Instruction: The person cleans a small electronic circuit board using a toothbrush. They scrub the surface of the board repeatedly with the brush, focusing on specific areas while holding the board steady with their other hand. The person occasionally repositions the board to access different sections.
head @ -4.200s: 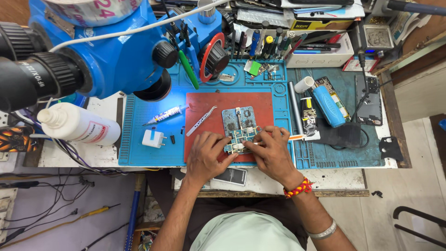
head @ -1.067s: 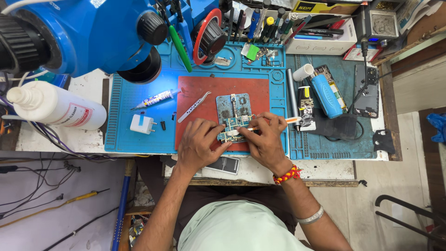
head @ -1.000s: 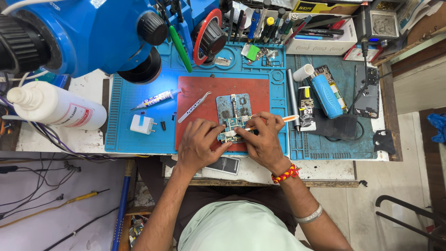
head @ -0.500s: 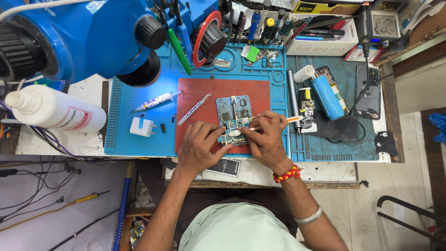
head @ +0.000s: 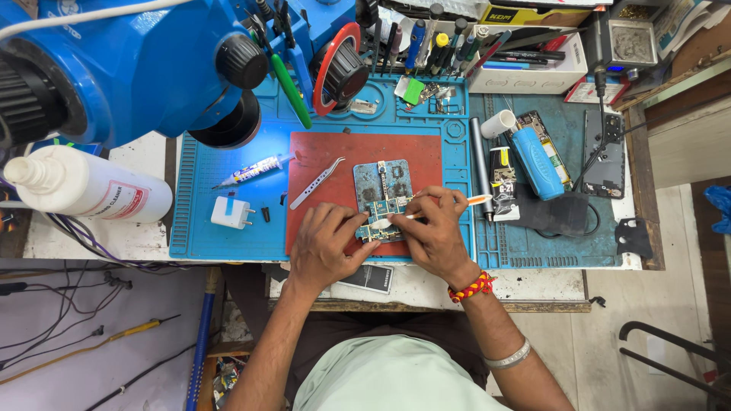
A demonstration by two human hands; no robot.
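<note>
1. Circuit board (head: pixel 383 194) is lying on the red mat (head: pixel 411 156), mid worktop, just in front of the person.
2. Left hand (head: pixel 324 247) is pressing the board's lower left edge, fingers curled, grip pinning the board down.
3. Right hand (head: pixel 434 236) is pinching a small brush (head: pixel 426 213), grip closed on its handle; white bristle end is touching the board's lower part, orange tip pointing right.
4. Tweezers (head: pixel 316 183) are lying on the mat, left of the board, apart from it.
5. White plug adapter (head: pixel 231 212) is sitting on the blue mat (head: pixel 198 221) further left.
6. White bottle (head: pixel 84 194) is lying at the far left, under the blue microscope (head: pixel 129 68).
</note>
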